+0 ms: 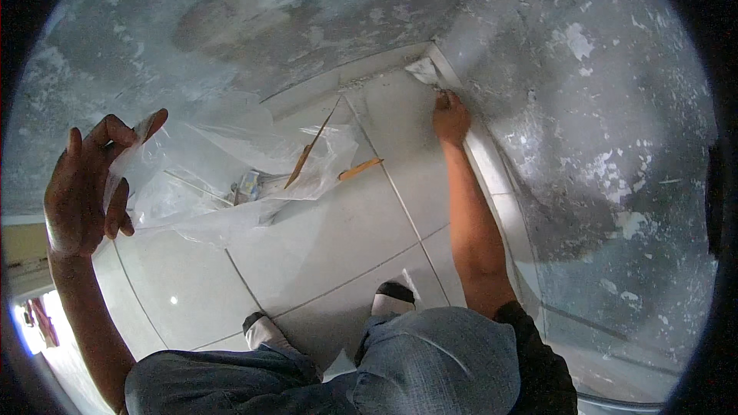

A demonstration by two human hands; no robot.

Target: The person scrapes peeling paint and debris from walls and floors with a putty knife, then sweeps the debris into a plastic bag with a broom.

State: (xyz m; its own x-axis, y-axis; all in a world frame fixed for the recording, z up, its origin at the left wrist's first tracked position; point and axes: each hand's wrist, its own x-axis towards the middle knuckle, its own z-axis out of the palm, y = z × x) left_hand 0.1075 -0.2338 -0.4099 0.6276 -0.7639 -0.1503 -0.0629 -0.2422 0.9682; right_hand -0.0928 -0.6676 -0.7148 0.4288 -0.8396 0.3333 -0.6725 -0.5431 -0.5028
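A clear plastic bag (207,165) hangs from my left hand (88,184), its edge caught between the spread fingers and thumb. Inside or behind the film show a small crumpled packet (247,186) and a thin pale stick. A brown strip (300,163), pointed at its far end, lies across the bag; an orange-brown piece (360,169) is at its right edge. Far ahead, my right hand (451,117) is closed round what looks like a putty knife (422,71). Its pale, wide blade reaches the floor corner, and the fingers hide the handle.
Grey walls (576,107) with flaking paint meet at the far corner. White skirting tiles (492,169) run along their base, with crumbs of debris (369,81) near the far one. Pale floor tiles (323,253) lie under my feet. A dark curved rim (623,402) shows at the lower right.
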